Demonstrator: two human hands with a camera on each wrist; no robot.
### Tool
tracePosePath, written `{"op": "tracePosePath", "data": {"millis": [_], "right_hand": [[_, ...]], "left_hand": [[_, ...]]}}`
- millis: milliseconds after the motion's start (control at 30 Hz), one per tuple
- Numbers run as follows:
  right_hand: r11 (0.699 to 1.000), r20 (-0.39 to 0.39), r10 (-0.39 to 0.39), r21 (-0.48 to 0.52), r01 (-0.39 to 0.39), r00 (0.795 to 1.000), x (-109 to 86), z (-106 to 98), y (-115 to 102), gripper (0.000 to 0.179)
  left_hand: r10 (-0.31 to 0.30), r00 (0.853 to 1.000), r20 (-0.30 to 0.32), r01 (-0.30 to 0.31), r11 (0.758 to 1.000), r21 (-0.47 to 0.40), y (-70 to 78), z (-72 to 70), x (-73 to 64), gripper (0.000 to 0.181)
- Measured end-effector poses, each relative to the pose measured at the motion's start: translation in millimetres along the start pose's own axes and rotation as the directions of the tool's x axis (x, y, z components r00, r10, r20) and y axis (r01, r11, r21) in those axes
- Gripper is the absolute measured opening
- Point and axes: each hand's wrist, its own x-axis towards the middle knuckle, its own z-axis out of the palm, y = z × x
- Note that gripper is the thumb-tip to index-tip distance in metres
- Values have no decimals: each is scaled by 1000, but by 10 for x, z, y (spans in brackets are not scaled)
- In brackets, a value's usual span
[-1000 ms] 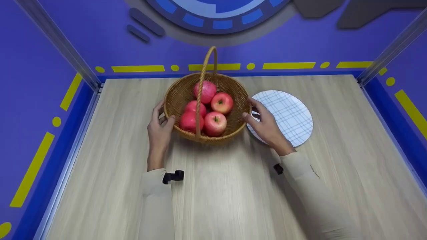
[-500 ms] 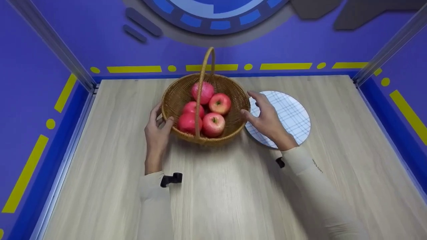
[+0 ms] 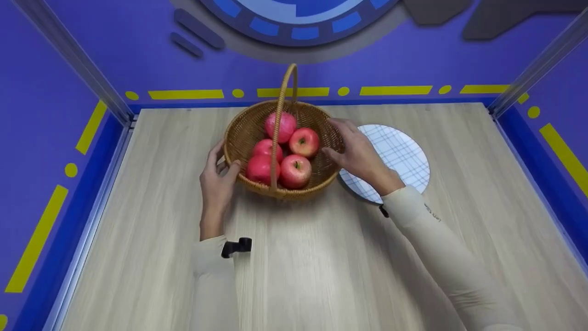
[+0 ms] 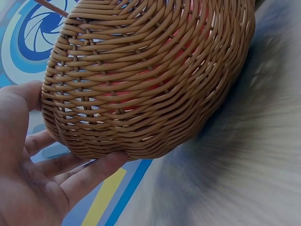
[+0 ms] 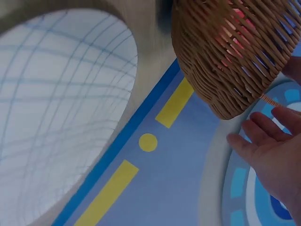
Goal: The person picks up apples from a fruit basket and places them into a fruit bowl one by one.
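Note:
A brown wicker basket (image 3: 328, 174) with a tall arched handle sits toward the back of the table, holding several red apples (image 3: 295, 171). At its left side my left hand (image 3: 217, 181) grips the basket, thumb at the rim and fingers against the outer wall. In the left wrist view, the fingertips (image 4: 115, 160) touch the weave from below. My right hand (image 3: 363, 154) hovers over the basket's right rim with relaxed fingers and holds nothing. The right wrist view shows a gap between those fingers (image 5: 244, 143) and the wicker wall.
A round white plate (image 3: 406, 161) with a blue check pattern lies on the wooden table (image 3: 294, 276), right of the basket and partly behind my right hand. Blue-purple panels (image 3: 390, 59) with yellow marks stand at the back and both sides.
My right hand has let go of the basket's right rim, drawn slightly away, then moved left above the rim. The left hand keeps its grip, and the basket stays in place.

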Motion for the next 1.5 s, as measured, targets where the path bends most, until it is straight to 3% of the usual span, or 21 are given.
{"op": "tracePosePath", "data": {"millis": [433, 567, 967, 1500], "right_hand": [[999, 159, 33, -23, -30, 987, 198, 93, -21, 71], [999, 169, 28, -29, -23, 985, 278, 146, -53, 70], [998, 204, 14, -69, 0, 979, 478, 245, -98, 65], [993, 297, 41, -122, -4, 954, 479, 327, -63, 61]], "left_hand": [[-28, 999, 21, 28, 1000, -6, 35, 13, 11, 63], [-7, 1000, 12, 7, 1000, 1, -39, -13, 28, 61], [18, 1000, -6, -18, 1000, -10, -20, -61, 83, 60], [-9, 1000, 2, 9, 1000, -15, -51, -34, 30, 60]]}}
